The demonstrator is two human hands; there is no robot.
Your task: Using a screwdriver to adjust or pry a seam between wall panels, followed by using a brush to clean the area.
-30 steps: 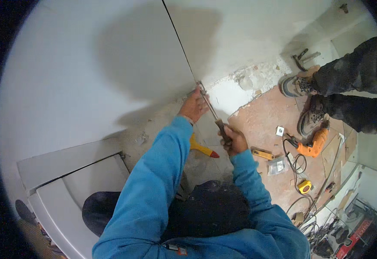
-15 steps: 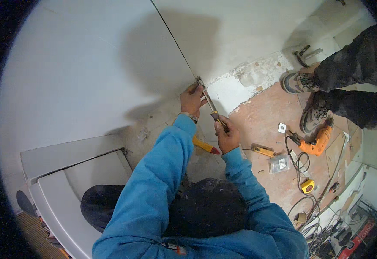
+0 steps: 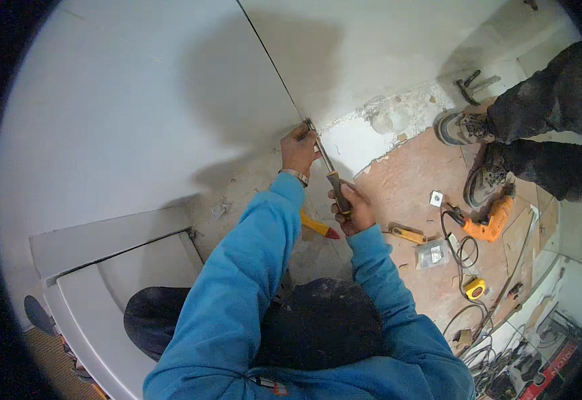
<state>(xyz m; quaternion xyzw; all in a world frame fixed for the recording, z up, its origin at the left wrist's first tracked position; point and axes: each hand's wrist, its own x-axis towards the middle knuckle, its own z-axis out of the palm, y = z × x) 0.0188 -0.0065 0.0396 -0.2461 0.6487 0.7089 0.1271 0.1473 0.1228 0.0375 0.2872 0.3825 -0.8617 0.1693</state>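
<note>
At the foot of the wall seam (image 3: 271, 63): right hand (image 3: 351, 210) gripping chisel (image 3: 327, 170), left hand (image 3: 299, 150) pinching its tip at the joint; rough plaster (image 3: 397, 117) right apparently undone.

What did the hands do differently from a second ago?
Hardly anything. The right hand still grips the screwdriver-like tool by its handle, tip at the bottom of the wall tile seam. The left hand stays by the tip. The orange drill lies unmoved.
</note>
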